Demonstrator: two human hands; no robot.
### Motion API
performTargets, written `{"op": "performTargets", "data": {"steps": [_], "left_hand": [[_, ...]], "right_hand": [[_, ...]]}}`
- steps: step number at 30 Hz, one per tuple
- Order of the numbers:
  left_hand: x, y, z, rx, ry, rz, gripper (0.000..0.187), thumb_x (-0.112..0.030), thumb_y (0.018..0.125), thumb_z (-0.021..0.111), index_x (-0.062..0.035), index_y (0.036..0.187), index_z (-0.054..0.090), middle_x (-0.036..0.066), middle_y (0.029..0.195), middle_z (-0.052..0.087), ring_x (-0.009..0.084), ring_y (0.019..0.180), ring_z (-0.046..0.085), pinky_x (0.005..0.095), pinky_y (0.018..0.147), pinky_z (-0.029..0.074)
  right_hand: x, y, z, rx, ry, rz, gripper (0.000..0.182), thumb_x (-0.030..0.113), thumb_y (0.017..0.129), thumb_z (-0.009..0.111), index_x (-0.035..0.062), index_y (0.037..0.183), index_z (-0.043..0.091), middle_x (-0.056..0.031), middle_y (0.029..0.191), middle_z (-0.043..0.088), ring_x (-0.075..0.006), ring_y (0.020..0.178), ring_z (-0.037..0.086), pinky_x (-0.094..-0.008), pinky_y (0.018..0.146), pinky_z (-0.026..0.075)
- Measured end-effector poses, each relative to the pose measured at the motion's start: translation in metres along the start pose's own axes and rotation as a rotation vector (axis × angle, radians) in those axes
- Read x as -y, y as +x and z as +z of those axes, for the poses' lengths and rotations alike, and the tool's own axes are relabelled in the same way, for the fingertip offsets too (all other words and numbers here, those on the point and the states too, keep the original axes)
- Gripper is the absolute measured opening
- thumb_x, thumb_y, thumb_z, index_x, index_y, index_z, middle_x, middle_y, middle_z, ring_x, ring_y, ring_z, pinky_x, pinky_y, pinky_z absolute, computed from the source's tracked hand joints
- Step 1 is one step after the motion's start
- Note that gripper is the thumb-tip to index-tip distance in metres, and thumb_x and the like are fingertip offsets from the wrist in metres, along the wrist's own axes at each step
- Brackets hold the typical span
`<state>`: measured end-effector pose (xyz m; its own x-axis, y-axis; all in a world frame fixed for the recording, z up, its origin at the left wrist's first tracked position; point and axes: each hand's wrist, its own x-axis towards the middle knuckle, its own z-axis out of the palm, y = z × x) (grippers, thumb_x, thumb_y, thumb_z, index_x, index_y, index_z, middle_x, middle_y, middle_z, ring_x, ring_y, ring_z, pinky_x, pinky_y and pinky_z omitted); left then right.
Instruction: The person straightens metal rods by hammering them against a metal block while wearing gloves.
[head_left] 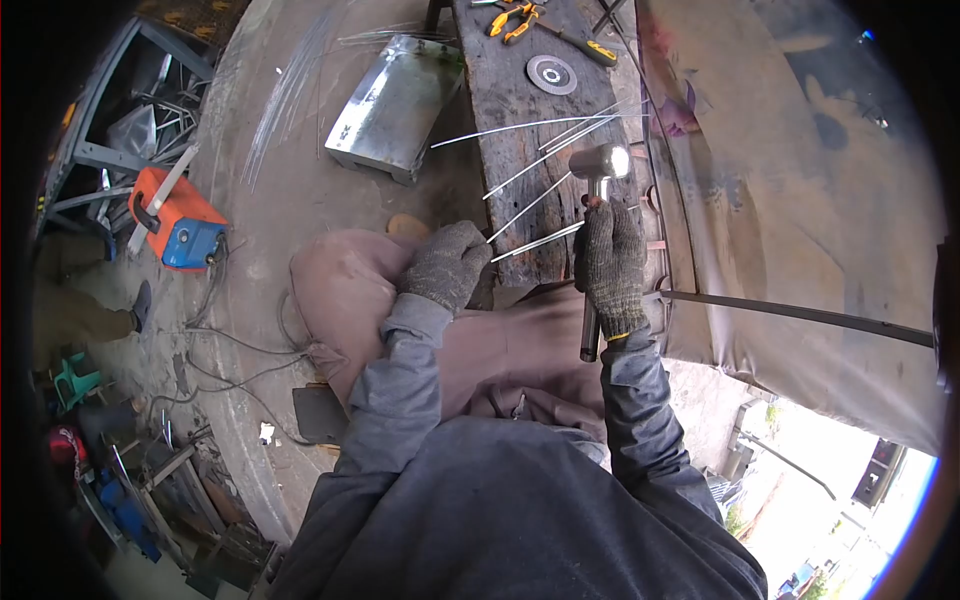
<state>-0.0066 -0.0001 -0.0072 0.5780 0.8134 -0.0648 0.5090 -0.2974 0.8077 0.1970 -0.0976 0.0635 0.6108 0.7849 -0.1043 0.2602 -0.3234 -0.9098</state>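
Note:
My right hand (613, 262), in a grey knit glove, is wrapped round the handle of a hammer (598, 162); its shiny metal head points up over the right side of the wooden bench (530, 235). My left hand (446, 265), gloved too, is closed by the bench's near left edge, above my knee. The end of a thin metal rod (528, 207) reaches its fingers; whether they grip it is hard to tell. Several more thin rods (540, 242) lie across the bench. Farther up the bench are a grinding disc (551, 75) and orange-handled pliers (514, 20).
A bent sheet-metal box (395, 105) stands on the floor left of the bench. An orange and blue machine (180, 220) with cables is farther left, near another person's leg (85, 300). A hanging tarp (790, 200) and a dark bar (800, 312) border the right side.

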Motion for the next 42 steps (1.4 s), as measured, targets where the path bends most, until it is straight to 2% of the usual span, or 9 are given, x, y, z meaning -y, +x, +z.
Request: {"op": "performTargets", "data": {"steps": [10, 19, 27, 28, 30, 35, 37, 41, 42], "left_hand": [[0.0, -0.01, -0.015, 0.1, -0.008, -0.081, 0.017, -0.019, 0.093, 0.066, -0.0042, 0.1, 0.066, 0.016, 0.101, 0.068, 0.0374, 0.101, 0.064, 0.0444, 0.087, 0.051], [-0.002, -0.011, -0.016, 0.063, -0.048, -0.016, 0.019, -0.026, 0.093, 0.066, -0.0073, 0.096, 0.063, 0.018, 0.097, 0.068, 0.0408, 0.096, 0.064, 0.0503, 0.081, 0.05], [-0.002, -0.011, -0.015, 0.129, 0.0, -0.062, 0.021, -0.024, 0.095, 0.066, -0.0046, 0.103, 0.067, 0.018, 0.108, 0.068, 0.0375, 0.108, 0.063, 0.044, 0.092, 0.051], [-0.003, -0.013, -0.015, 0.117, -0.002, -0.065, 0.021, -0.023, 0.095, 0.066, -0.0043, 0.104, 0.067, 0.018, 0.109, 0.068, 0.0375, 0.109, 0.063, 0.0436, 0.094, 0.05], [-0.002, -0.012, -0.013, 0.095, -0.009, -0.066, 0.022, -0.023, 0.095, 0.066, -0.0039, 0.105, 0.067, 0.018, 0.109, 0.068, 0.0375, 0.11, 0.063, 0.0432, 0.096, 0.05], [-0.005, -0.009, -0.015, 0.15, -0.058, -0.023, 0.022, -0.024, 0.096, 0.063, -0.0035, 0.104, 0.066, 0.018, 0.104, 0.067, 0.0382, 0.103, 0.064, 0.0444, 0.088, 0.05], [0.0, -0.008, -0.011, 0.138, -0.059, 0.024, 0.022, -0.024, 0.097, 0.063, -0.0036, 0.104, 0.066, 0.018, 0.102, 0.067, 0.0381, 0.101, 0.064, 0.0446, 0.086, 0.05], [0.003, -0.011, -0.008, 0.122, -0.057, 0.012, 0.021, -0.024, 0.096, 0.062, -0.004, 0.103, 0.065, 0.018, 0.098, 0.066, 0.0376, 0.095, 0.065, 0.0443, 0.082, 0.05], [0.002, -0.01, -0.009, 0.121, -0.059, 0.011, 0.021, -0.024, 0.096, 0.062, -0.004, 0.103, 0.065, 0.018, 0.098, 0.066, 0.0376, 0.095, 0.065, 0.0443, 0.082, 0.05]], "right_hand": [[-0.007, -0.019, 0.008, -0.019, 0.122, 0.089, 0.033, 0.034, 0.108, 0.051, 0.004, 0.109, 0.064, 0.0, 0.07, 0.057, -0.0053, 0.059, 0.053, -0.0257, 0.05, 0.041], [-0.004, -0.002, 0.01, 0.076, -0.155, -0.009, 0.037, 0.037, 0.106, 0.053, 0.0024, 0.114, 0.063, -0.0217, 0.088, 0.066, -0.0389, 0.081, 0.065, -0.0475, 0.074, 0.049], [-0.025, -0.011, 0.012, 0.001, -0.253, -0.34, 0.036, 0.035, 0.107, 0.051, 0.0011, 0.109, 0.062, -0.0235, 0.09, 0.066, -0.0413, 0.081, 0.064, -0.0501, 0.073, 0.047], [-0.024, -0.016, 0.012, 0.001, -0.253, -0.334, 0.036, 0.035, 0.107, 0.051, 0.0011, 0.109, 0.062, -0.0235, 0.09, 0.066, -0.0413, 0.081, 0.064, -0.0501, 0.073, 0.047], [-0.021, -0.019, 0.011, 0.019, -0.027, -0.028, 0.032, 0.038, 0.106, 0.052, 0.0072, 0.11, 0.061, -0.0051, 0.068, 0.058, -0.0169, 0.053, 0.057, -0.0322, 0.049, 0.047], [-0.052, -0.014, 0.004, 0.038, -0.123, 0.016, 0.039, 0.047, 0.107, 0.044, 0.0112, 0.101, 0.058, -0.0009, 0.062, 0.052, -0.0121, 0.044, 0.049, -0.0301, 0.039, 0.039], [-0.042, -0.01, -0.001, 0.095, -0.127, 0.115, 0.04, 0.036, 0.109, 0.043, -0.0004, 0.105, 0.059, -0.026, 0.092, 0.064, -0.0451, 0.089, 0.061, -0.0501, 0.078, 0.047], [-0.024, -0.014, -0.004, 0.137, -0.122, 0.387, 0.042, 0.039, 0.109, 0.043, 0.0008, 0.104, 0.059, -0.0232, 0.085, 0.063, -0.04, 0.079, 0.063, -0.048, 0.07, 0.049], [-0.051, -0.01, -0.002, 0.042, -0.245, -0.049, 0.043, 0.041, 0.108, 0.044, 0.0016, 0.103, 0.059, -0.0208, 0.08, 0.062, -0.0356, 0.071, 0.062, -0.0462, 0.063, 0.049]]}}
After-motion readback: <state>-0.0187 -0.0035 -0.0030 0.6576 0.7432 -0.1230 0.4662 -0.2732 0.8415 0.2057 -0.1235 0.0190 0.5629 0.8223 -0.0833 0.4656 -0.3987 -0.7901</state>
